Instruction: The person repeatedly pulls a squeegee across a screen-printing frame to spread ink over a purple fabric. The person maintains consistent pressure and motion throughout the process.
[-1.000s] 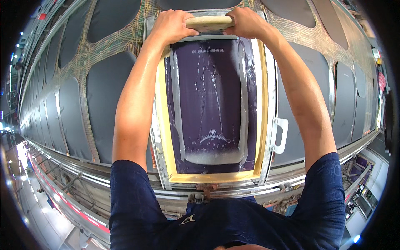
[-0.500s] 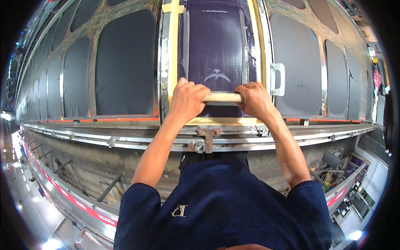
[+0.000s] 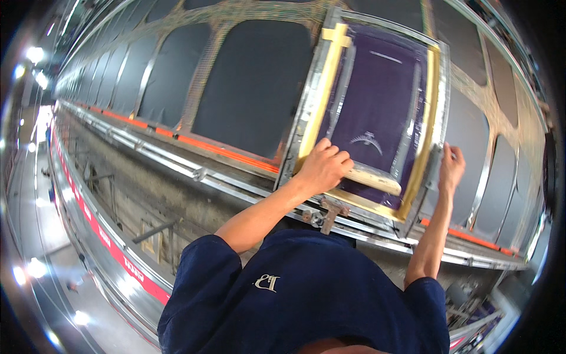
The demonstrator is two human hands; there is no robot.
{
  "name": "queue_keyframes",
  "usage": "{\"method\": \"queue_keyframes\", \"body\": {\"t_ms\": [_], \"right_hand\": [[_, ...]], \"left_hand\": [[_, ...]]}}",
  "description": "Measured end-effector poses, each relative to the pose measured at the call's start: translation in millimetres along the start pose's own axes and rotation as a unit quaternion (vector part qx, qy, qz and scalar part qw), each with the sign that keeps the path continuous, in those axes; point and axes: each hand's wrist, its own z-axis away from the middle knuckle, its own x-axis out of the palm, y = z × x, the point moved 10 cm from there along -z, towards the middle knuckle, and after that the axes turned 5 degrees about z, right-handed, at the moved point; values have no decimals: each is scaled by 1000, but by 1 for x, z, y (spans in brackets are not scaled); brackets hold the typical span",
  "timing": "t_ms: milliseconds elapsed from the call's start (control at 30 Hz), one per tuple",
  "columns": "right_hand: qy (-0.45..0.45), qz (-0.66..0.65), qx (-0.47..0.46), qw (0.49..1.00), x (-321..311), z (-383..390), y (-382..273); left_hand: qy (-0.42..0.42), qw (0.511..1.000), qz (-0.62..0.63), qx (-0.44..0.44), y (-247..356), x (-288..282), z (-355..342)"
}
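The left hand is closed around the near end of a pale wooden squeegee, which lies across the lower part of a printing screen. The right hand rests at the screen's right edge, fingers raised and thumb against the metal frame beside a pale handle; whether it grips that handle or merely presses on it cannot be told. The screen is a purple mesh panel bordered with yellow tape, set in the metal frame, and appears tilted relative to the long bench beneath it. A small pale arc-shaped motif shows on the mesh just above the squeegee. The squeegee sits at the near end of the screen, close to the yellow border at the person's side. The bench runs away to the upper left and carries a row of dark rectangular panels, each separated by a mesh-covered strip. An orange line runs along the bench's near edge, with metal rails just below it. A metal bracket projects from the rail directly under the screen's near edge. The person wears a dark blue shirt with a small pale emblem on the chest. A floor aisle with bright reflections lies to the left, bordered by a red strip.
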Motion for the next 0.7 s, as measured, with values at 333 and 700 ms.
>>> {"method": "queue_keyframes", "body": {"t_ms": [333, 700], "right_hand": [[3, -138, -46, 989, 139, 88, -131], [-12, -77, 9, 997, 231, 185, -256]], "left_hand": [[4, 1000, -31, 3, -149, -104, 96], [50, 995, -66, 60, -205, -166, 237]]}}
